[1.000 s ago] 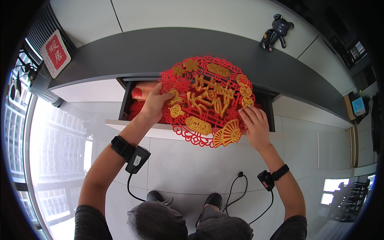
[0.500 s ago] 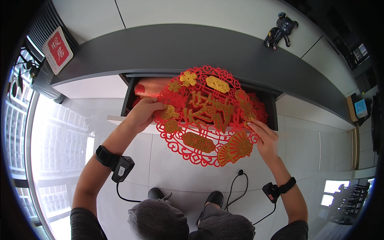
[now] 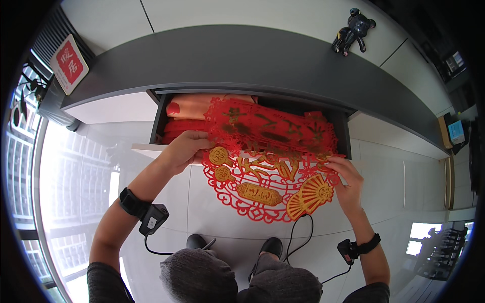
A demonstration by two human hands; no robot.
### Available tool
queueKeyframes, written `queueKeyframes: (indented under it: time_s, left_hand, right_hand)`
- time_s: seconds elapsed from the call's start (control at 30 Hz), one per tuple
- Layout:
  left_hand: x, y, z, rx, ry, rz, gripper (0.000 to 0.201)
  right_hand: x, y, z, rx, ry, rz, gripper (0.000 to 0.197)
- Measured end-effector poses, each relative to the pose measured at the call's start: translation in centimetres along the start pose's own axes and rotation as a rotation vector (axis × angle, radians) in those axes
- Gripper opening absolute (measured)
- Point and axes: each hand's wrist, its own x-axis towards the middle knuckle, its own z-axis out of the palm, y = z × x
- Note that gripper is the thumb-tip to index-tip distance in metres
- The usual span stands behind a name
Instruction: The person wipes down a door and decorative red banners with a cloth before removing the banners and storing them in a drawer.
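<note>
My left hand (image 3: 185,150) pinches the left edge of a round red-and-gold paper-cut decoration (image 3: 259,194). On the opposite edge, my right hand (image 3: 345,178) has its fingers closed on the same decoration. Its lower half hangs in front of the open drawer (image 3: 160,118), showing gold fans, coin shapes and a lacy red rim. The upper part bends back over the drawer and looks blurred, so I cannot tell how it meets the red things beneath. Inside the drawer at left lies a rolled or folded pale orange-red item (image 3: 192,106), with red material (image 3: 178,126) below it.
Above the drawer runs a dark grey countertop (image 3: 227,55). A black bear figurine (image 3: 355,31) stands on it at right, and a red-and-white sign (image 3: 69,65) leans at left. A black cable (image 3: 311,230) crosses near my feet. Wrist-strapped devices (image 3: 152,218) sit on my forearms.
Both hands have moved slightly, the right one down and outward. The decoration, earlier spread across the drawer, now bends across its middle and sits lower, uncovering more of the drawer's contents.
</note>
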Motion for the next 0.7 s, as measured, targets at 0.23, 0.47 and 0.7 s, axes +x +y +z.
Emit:
queueKeyframes:
  time_s: [0.23, 0.47, 0.7]
  left_hand:
    - [1.8, 3.7, 2.6, 0.187, 0.042, 0.084, 0.031]
    - [1.5, 7.0, 6.4, 0.623, -0.043, 0.345, 0.030]
    - [1.5, 7.3, 6.7, 0.644, 0.043, 0.600, 0.029]
  right_hand:
    - [8.8, -3.1, -0.8, -0.047, -0.060, -0.268, 0.020]
    - [13.7, -6.3, -0.3, -0.201, -0.263, -0.435, 0.008]
    - [13.1, -6.3, 1.1, -0.104, -0.304, -0.508, 0.008]
